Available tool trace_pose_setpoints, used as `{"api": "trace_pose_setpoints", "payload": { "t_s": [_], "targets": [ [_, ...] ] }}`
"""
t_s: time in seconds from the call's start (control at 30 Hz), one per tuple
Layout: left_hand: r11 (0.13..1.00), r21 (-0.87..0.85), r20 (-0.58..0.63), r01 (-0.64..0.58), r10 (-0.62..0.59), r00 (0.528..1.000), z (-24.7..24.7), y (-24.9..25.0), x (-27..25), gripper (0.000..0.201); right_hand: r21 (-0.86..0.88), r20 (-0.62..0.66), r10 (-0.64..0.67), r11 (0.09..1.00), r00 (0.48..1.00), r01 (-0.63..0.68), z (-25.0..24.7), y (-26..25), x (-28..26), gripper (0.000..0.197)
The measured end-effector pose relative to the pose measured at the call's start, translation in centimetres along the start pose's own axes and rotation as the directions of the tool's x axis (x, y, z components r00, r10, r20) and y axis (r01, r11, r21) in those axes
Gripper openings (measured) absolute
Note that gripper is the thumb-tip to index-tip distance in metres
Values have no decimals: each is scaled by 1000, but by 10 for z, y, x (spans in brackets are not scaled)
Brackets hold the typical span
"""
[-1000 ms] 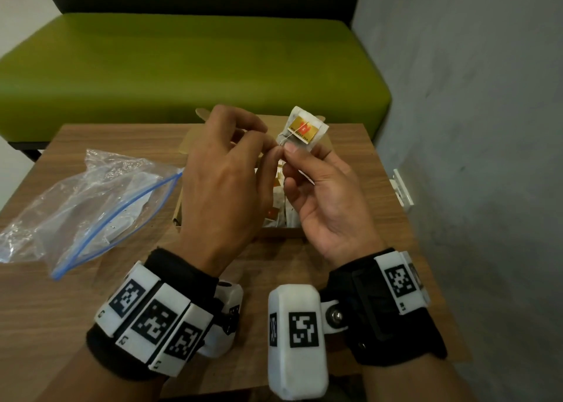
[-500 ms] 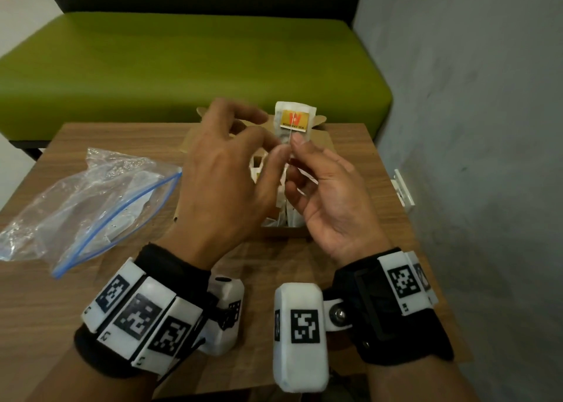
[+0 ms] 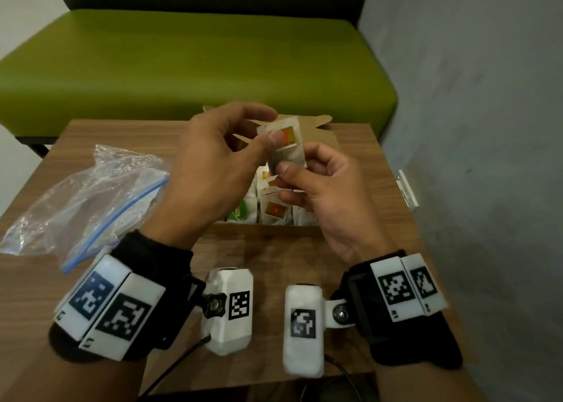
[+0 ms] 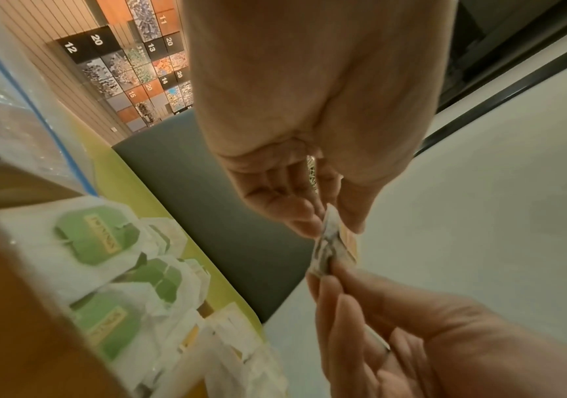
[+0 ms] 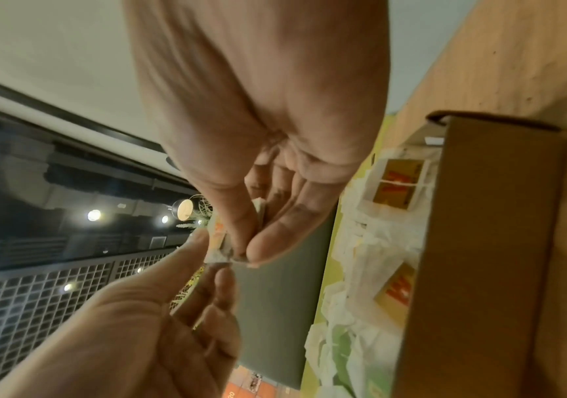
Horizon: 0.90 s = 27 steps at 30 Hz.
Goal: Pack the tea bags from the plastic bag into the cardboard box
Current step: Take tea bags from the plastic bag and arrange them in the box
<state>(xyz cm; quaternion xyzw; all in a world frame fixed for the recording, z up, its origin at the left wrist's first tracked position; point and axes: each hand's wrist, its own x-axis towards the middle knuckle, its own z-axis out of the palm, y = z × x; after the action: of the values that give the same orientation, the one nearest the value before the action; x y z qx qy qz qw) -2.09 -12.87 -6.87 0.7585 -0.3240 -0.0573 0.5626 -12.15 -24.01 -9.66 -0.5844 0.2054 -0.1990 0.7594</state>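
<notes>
Pinching tea bag point(image 3: 288, 146) between both hands, above cardboard box point(image 3: 268, 229)

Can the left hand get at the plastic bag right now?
Probably not yet: the left hand pinches the tea bag together with the right hand. Otherwise the plastic bag lies unobstructed beside it.

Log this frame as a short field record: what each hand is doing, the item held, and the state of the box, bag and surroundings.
left hand: pinches the top of the held tea bag
right hand: pinches its lower edge
held item: white paper tea bag with orange-red label, above the box
brown cardboard box: open, holding tea bags with green and orange labels
clear zip plastic bag with blue seal: lies on the table, left of the box
wooden table: bears box and bag
green bench seat: behind the table
</notes>
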Motion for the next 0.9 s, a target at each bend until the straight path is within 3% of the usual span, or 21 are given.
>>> {"api": "trace_pose_setpoints", "payload": {
  "t_s": [0.13,0.27,0.4,0.47,0.57,0.63,0.77,0.9],
  "targets": [
    [993,102,23,-57,55,998,-7,-6,1,3,-215,-40,-6,977,999,-2,-1,2,0,21],
    [971,236,131,-34,3,991,-16,-14,1,3,-572,-90,-168,816,982,87,-13,0,-2,5],
    [955,293,238,-40,-32,971,-12,-21,-2,5,-781,38,-54,621,998,63,-17,-6,-10,7],
    [936,347,274,-59,-41,961,-7,-24,-5,8,-811,33,-21,584,999,39,-15,-6,-14,10],
    [893,439,328,-95,-61,943,0,-29,-9,5,-806,-28,-82,592,996,26,-13,-5,-17,13],
    [867,485,346,-116,-69,936,4,-32,-10,3,-835,-12,-87,549,996,38,-11,-5,-20,12],
    [831,542,344,-127,-81,935,8,-38,-9,9,-905,74,97,424,992,26,-3,-5,-24,3],
    [806,576,332,-139,-76,940,10,-42,-8,11,-951,110,191,304,975,48,4,0,-23,18]
  ]
}}
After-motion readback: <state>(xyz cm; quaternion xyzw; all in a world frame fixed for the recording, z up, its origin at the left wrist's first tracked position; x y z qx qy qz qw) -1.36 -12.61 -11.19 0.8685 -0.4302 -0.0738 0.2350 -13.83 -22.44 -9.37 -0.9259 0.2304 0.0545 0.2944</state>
